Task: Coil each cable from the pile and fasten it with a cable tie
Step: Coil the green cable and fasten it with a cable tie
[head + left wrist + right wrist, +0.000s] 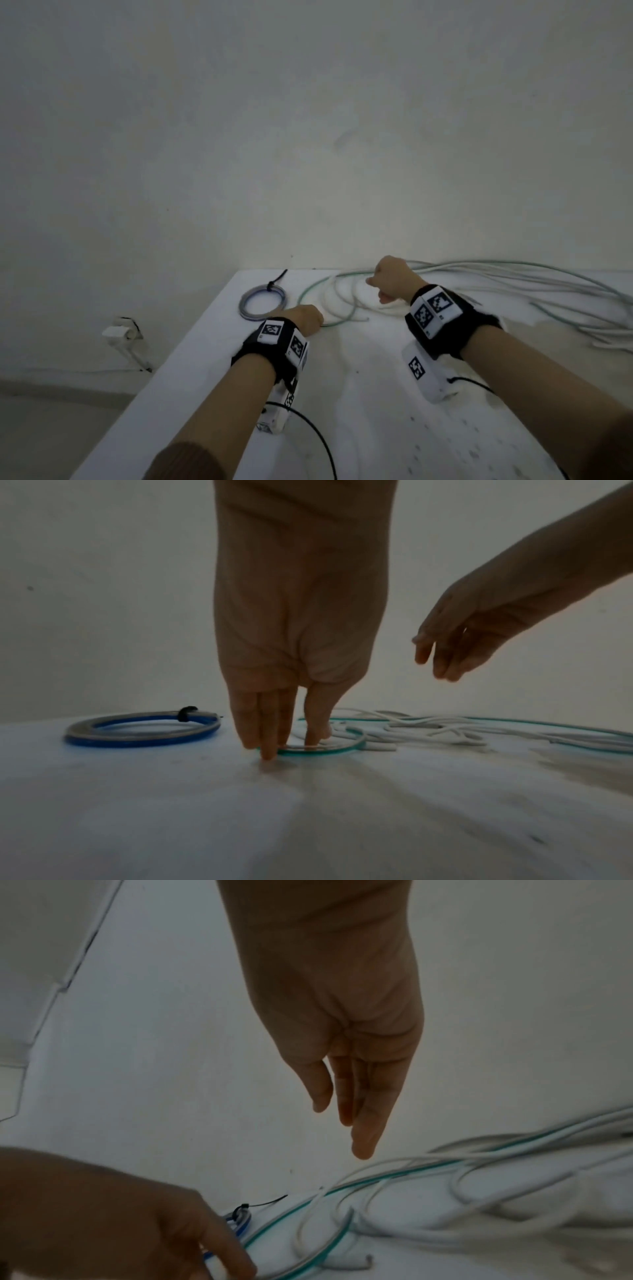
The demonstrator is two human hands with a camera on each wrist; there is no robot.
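A teal-green cable and several white cables lie tangled at the back of the white table. My left hand reaches down to the green cable's end loop. In the left wrist view its straight fingers press the loop against the table and the thumb stands inside it. My right hand hovers over the white cables, fingers straight and holding nothing. A coiled blue and grey cable lies to the left, fastened with a black cable tie.
The table's left edge drops to the floor, where a white wall socket sits. A bare wall stands right behind the table. Black leads from the wrist cameras trail over the near part of the table.
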